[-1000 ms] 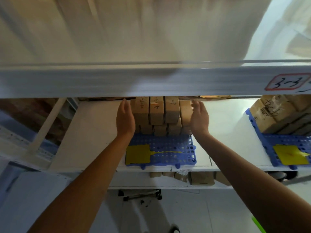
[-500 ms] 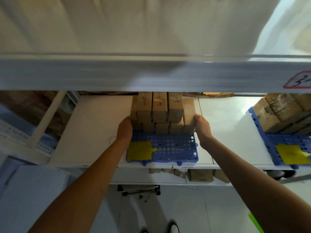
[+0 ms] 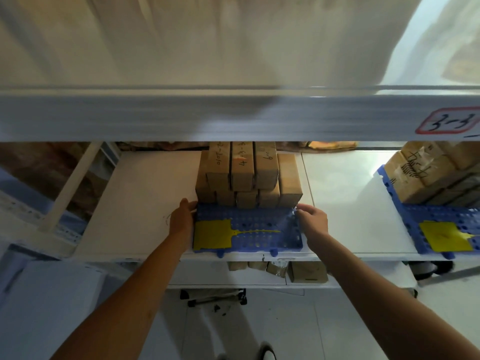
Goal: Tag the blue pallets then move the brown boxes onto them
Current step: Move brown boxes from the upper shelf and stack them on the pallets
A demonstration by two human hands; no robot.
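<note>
This is a storeroom or small warehouse. White metal shelving (image 3: 337, 203) carries blue pallets (image 3: 259, 224) stacked with handwritten brown boxes (image 3: 241, 172), and a handwritten location label (image 3: 446, 120) marks the shelf beam.

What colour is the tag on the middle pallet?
Yellow; the tag lies on the blue pallet, seen in the head view.

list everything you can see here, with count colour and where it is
blue pallet: 1, blue, middle of the shelf
second pallet: 1, blue, right end of shelf, partly cut off
yellow tag: 1, yellow, front left of the middle pallet
second tag: 1, yellow, on the right pallet
brown boxes: stack, count unclear, back of the middle pallet
right boxes: several, brown, on the right pallet
shelf label: 1, red border, upper beam
lower boxes: few, brown, shelf below
left hand: at the pallet's left edge
right hand: at the pallet's right edge
</note>
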